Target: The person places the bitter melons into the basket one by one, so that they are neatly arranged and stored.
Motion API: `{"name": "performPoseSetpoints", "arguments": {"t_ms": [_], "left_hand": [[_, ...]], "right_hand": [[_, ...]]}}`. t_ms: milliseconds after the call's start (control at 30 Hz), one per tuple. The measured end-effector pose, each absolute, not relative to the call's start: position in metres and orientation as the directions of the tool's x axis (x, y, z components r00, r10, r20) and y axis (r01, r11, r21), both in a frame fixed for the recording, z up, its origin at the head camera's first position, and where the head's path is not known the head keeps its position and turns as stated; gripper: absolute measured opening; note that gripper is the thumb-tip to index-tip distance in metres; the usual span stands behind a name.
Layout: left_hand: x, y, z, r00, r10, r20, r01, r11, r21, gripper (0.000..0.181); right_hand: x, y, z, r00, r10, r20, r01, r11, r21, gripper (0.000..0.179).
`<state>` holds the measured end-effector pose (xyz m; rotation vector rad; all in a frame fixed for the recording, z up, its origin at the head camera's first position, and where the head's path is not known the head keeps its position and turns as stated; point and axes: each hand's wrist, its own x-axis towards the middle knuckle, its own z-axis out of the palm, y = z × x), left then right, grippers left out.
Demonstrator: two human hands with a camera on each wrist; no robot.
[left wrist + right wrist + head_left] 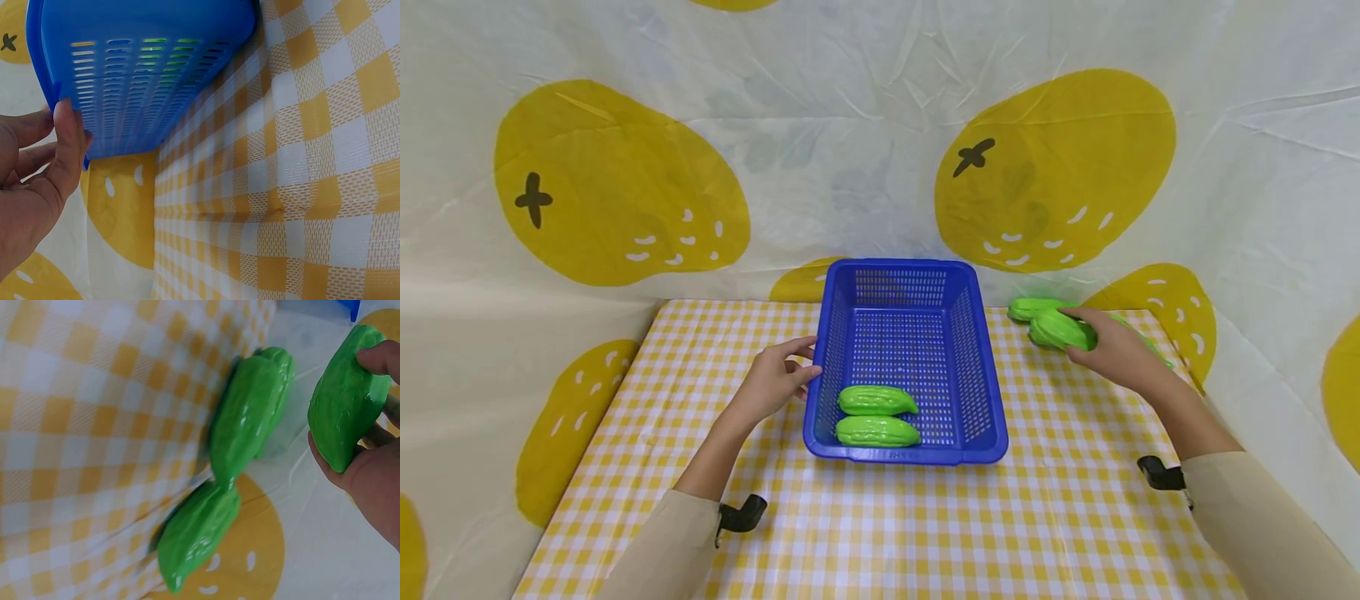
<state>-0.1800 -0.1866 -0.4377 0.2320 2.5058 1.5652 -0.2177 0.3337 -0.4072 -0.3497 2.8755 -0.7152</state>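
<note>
A blue perforated plastic basket (898,457) stands on the table, with two bright green bitter melons, a rear one (876,400) and a front one (877,432), side by side at its near end. My left hand (775,379) holds the basket's left rim, its fingertips above and below the lip in the left wrist view. At the right, my right hand (1112,346) grips a green bitter melon (347,394) between thumb and fingers. Close to that hand lie more bitter melons on the cloth: two overlapping (247,419) and one by their tip (197,537).
A yellow-and-white checked cloth (895,533) covers the table. Behind it and on both sides hangs a pale fabric (850,167) printed with large yellow fruit. Black wrist mounts sit on the left sleeve (662,542) and the right sleeve (1262,517).
</note>
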Motion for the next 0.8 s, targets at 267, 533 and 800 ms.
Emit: {"name": "performPoseSetpoints", "arguments": {"t_ms": [267,533,800], "left_hand": [[-0.18,-0.187,-0.436,-0.972,0.225,-0.064,0.045,0.445,0.895,0.054],[-0.181,-0.186,-0.439,-0.972,0.224,-0.064,0.041,0.437,0.898,0.054],[-0.18,-0.186,-0.438,-0.972,0.224,-0.074,0.031,0.431,0.902,0.054]], "right_hand": [[-0.232,0.301,-0.393,-0.948,-0.312,-0.065,-0.24,0.832,-0.501,0.066],[-0.246,0.273,-0.379,-0.922,-0.383,-0.051,-0.313,0.819,-0.48,0.065],[-0.262,0.245,-0.367,-0.894,-0.446,-0.043,-0.375,0.796,-0.476,0.064]]}}
